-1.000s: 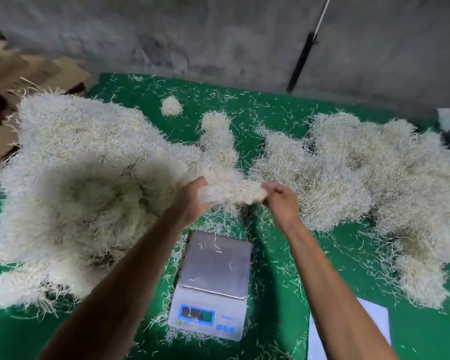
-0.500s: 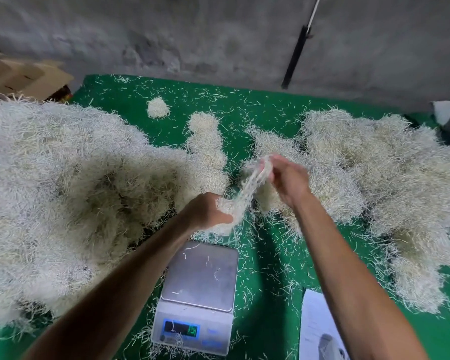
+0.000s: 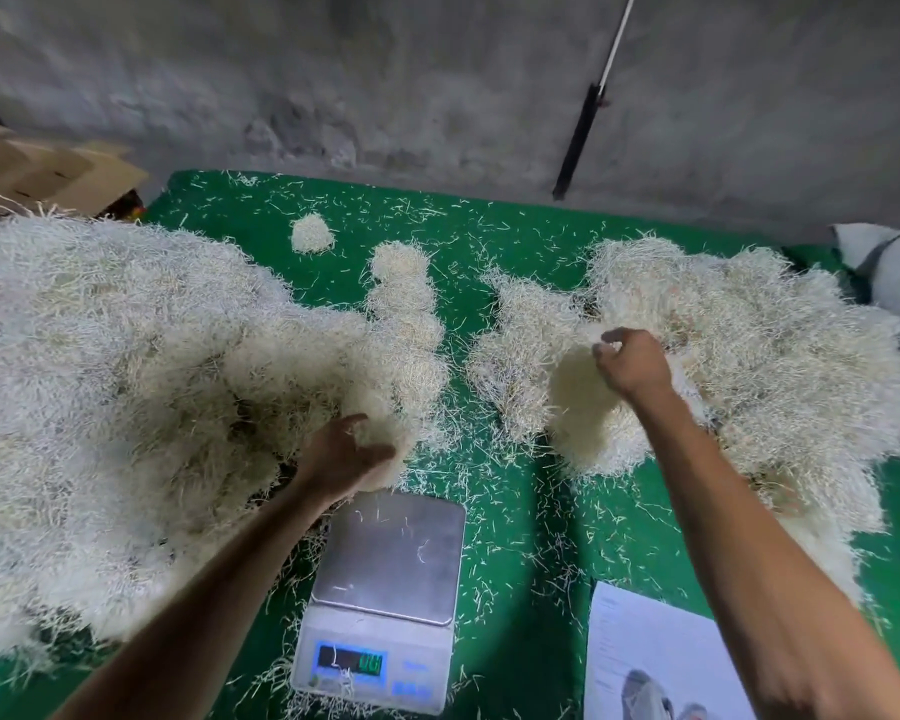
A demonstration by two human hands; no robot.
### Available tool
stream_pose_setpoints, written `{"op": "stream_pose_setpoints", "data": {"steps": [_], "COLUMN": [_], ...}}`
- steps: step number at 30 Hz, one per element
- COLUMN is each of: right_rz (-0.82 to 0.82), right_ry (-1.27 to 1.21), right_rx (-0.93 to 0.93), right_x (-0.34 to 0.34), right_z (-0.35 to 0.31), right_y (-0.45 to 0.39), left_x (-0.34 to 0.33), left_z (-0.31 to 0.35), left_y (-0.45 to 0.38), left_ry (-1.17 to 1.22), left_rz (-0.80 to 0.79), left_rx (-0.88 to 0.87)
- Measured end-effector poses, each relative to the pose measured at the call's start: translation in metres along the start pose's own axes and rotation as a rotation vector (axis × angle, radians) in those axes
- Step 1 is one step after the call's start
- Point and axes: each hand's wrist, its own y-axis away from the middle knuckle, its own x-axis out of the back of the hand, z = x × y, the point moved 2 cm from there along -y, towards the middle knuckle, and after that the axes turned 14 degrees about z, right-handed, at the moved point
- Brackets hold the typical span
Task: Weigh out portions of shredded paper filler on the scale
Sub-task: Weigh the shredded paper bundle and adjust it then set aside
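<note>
Cream-white shredded paper [image 3: 126, 366] covers a bright green table [image 3: 510, 511]; the scale [image 3: 380, 605] is pale grey with a steel-grey platter and blue-lit display.

1. the scale [image 3: 385, 589] is white with a bare steel platter, only a few stray shreds on it; it sits at the near edge of the green surface [image 3: 515, 537], about midway along, its lit display facing the near edge, digits unreadable.
2. a large pile of shredded paper [image 3: 126, 366], cream-white, spreads over the left side to the left edge.
3. a second pile [image 3: 749, 345] covers the right side.
4. small round clumps [image 3: 312, 232] lie between them toward the far edge.
</note>
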Motion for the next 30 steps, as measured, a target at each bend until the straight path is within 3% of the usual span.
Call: {"op": "stream_pose_setpoints", "data": {"steps": [2,4,5,8,9,13,16,19,22,24,27,30], "right_rz": [0.166,0.264,0.167,-0.412,-0.52,-0.493,-0.454,-0.335,-0.414,-0.348,-0.184,-0.321], "right_ry": [0.137,0.096,-0.04,-0.45,-0.5,-0.661,-0.715,-0.697,-0.424,-0.226,-0.117,0.115], "right_rx": [0.126,0.279,0.283,0.116,0.074,-0.01,-0.139,-0.216,-0.171,-0.091,-0.103,-0.059], "right_x": [0.001,-0.001,-0.004,-0.028,-0.037,-0.063,-0.063,-0.068,-0.075,-0.077,-0.08,-0.097], "right_z": [-0.009,-0.025,-0.037,-0.065,-0.072,-0.08,-0.083,-0.076,-0.058,-0.035,0.015,0.072], "right_y": [0.03,0.068,0.093,0.178,0.204,0.26,0.269,0.274,0.287,0.294,0.314,0.357], "left_x": [0.003,0.008,0.01,0.011,0.011,0.02,0.034,0.049,0.058,0.061,0.056,0.039], "left_z": [0.015,0.033,0.037,0.039,0.036,0.024,0.004,-0.024,-0.058,-0.09,-0.137,-0.177], "left_y": [0.007,0.018,0.023,0.04,0.046,0.072,0.087,0.091,0.105,0.115,0.142,0.18], "left_ry": [0.095,0.271,0.373,0.542,0.587,0.746,0.69,0.799,0.65,0.511,0.214,-0.132], "left_rz": [0.035,0.01,-0.036,-0.229,-0.27,-0.329,-0.113,0.071,0.022,0.036,-0.007,-0.117], "left_rx": [-0.003,0.0,0.041,0.298,0.357,0.417,0.38,0.544,0.549,0.496,0.268,0.032]}}
